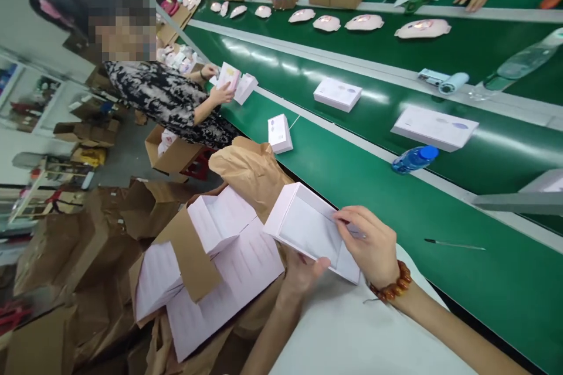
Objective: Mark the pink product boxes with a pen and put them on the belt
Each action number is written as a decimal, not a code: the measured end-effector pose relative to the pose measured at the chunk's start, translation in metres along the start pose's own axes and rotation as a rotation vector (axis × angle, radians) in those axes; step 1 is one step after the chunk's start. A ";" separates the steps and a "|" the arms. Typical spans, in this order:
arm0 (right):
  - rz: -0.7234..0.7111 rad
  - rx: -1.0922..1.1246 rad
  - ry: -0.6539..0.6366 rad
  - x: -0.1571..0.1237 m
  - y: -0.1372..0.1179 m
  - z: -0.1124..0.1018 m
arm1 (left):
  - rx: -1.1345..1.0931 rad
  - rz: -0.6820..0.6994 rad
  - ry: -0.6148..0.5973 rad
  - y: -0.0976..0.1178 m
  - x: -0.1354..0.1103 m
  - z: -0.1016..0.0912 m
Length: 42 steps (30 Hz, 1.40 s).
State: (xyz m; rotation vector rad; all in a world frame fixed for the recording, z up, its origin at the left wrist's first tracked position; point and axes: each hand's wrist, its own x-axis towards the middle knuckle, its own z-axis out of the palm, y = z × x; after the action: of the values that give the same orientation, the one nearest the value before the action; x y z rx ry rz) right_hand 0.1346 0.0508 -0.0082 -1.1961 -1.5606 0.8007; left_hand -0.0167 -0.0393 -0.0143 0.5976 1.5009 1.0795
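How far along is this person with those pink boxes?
Done, it seems: closed white boxes sit on the green belt. In hand: an open pale pink box, held by the left hand and right hand. Remaining: more pale pink boxes stacked in a brown carton.

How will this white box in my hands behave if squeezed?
The open white box looks light for its size, with thin card walls. It seems stiff at the corners but may flex under your right hand; its smooth finish could slip.

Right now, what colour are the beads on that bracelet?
The bead bracelet is reddish-brown with a polished look, best seen in the head view.
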 end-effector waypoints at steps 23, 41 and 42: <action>0.102 -0.057 -0.160 0.005 -0.019 -0.030 | 0.086 0.065 -0.275 0.004 0.023 0.000; 0.143 -0.080 -0.415 -0.005 -0.011 -0.048 | 0.023 0.042 -0.309 0.005 0.000 0.011; 0.141 -0.080 -0.393 -0.006 -0.012 -0.047 | 0.025 0.063 -0.287 0.009 -0.002 0.014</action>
State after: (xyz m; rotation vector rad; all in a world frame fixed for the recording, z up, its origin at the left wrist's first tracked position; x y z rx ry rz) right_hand 0.1759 0.0391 0.0151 -1.2717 -1.8526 1.1267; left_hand -0.0047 -0.0333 -0.0046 0.7870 1.2549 0.9776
